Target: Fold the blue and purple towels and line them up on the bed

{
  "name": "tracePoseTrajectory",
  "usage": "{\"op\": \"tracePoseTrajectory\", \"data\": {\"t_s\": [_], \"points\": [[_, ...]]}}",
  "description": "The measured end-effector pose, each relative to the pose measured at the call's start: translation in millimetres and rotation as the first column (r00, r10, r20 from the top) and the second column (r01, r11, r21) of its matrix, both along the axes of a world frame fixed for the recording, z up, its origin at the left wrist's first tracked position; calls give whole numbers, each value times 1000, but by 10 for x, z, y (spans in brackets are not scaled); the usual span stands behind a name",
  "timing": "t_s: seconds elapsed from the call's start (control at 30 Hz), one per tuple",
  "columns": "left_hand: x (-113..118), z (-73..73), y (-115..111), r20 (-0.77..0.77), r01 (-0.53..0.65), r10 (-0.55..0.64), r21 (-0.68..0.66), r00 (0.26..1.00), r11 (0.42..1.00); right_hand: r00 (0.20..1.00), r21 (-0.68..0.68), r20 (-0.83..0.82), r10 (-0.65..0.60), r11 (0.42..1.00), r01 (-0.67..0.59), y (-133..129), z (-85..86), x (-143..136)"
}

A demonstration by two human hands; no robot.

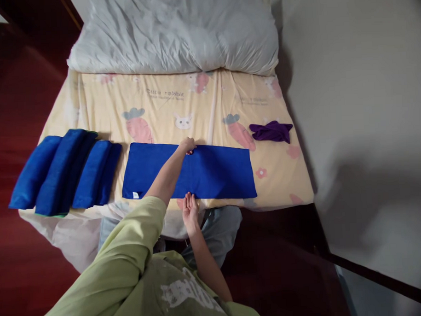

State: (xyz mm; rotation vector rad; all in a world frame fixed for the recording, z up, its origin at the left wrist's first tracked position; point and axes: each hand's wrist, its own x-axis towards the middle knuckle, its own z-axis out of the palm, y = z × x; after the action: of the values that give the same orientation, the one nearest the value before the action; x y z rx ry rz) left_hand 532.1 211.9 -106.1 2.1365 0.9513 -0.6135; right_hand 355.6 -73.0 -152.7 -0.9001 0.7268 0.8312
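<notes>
A blue cloth lies spread crosswise on the bed, with a small white tag at its near left corner. My left hand reaches across it and is closed on the middle of its far edge. At the middle of the near edge is my right hand, palm up, its fingers stretched out and their tips touching the cloth. A faint crease runs between the two hands. To the left, several folded blue cloths lie side by side, one with green edging.
The bed has a yellow sheet with rabbits and carrots. A crumpled purple cloth lies at the right. Grey-white bedding is bunched across the far side, and a pale wall stands at the right.
</notes>
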Motion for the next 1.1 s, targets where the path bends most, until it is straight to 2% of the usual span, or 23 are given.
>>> {"op": "tracePoseTrajectory", "data": {"t_s": [0.17,0.33,0.5,0.63,0.83,0.97,1.1], "points": [[-34,35,10,12,43,-43,10,999,999,1000,-4,-15,-16,1000,15,-3,25,1],[-7,135,34,58,-52,52,-2,997,999,1000,-28,-9,-15,999,15,0,21,-10],[-26,166,7,83,-108,110,-29,990,994,997,-69,54,54,996,-50,-25,-28,-20],[-41,153,-11,83,-104,103,-2,991,995,988,-79,104,116,991,-108,-42,-61,-28],[-38,178,-20,92,-85,81,32,992,996,992,-84,87,93,993,-86,-26,-19,-8],[-77,290,-4,123,-76,68,60,990,995,983,-38,130,131,991,-127,-70,41,8],[-145,532,28,213,-79,58,91,975,993,965,43,210,154,985,-166,-173,152,32]]}}
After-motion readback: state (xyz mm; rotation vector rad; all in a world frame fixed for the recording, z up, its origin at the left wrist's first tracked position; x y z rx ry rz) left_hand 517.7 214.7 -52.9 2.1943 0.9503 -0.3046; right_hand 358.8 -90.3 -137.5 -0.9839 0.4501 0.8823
